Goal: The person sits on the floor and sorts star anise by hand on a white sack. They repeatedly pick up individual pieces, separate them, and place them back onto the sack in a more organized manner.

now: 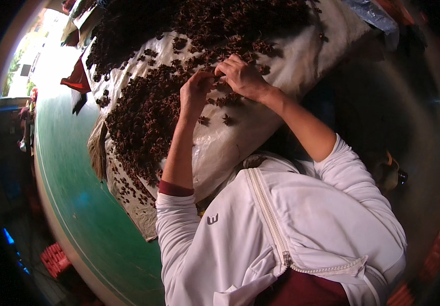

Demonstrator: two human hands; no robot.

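Note:
Many dried star anise pods (pixel 147 111) lie in a dark heap on a whitish plastic sheet (pixel 239 141), with a larger heap (pixel 220 15) towards the top. My left hand (pixel 197 91) and my right hand (pixel 239 76) meet above the sheet between the heaps. Their fingertips nearly touch around a small dark piece, probably star anise, mostly hidden by the fingers. Two single star anise pods (pixel 226 119) rest on the sheet just below my hands, and a small cluster (pixel 229 99) lies under my right wrist.
A straw-like brush or broom end (pixel 98 149) sticks out at the sheet's left edge. Beyond it lies a green floor (pixel 74 183). Red plastic objects (pixel 54 260) stand at lower left. A red cloth or bag (pixel 78 78) is at upper left, a bluish plastic bag (pixel 376 19) at upper right.

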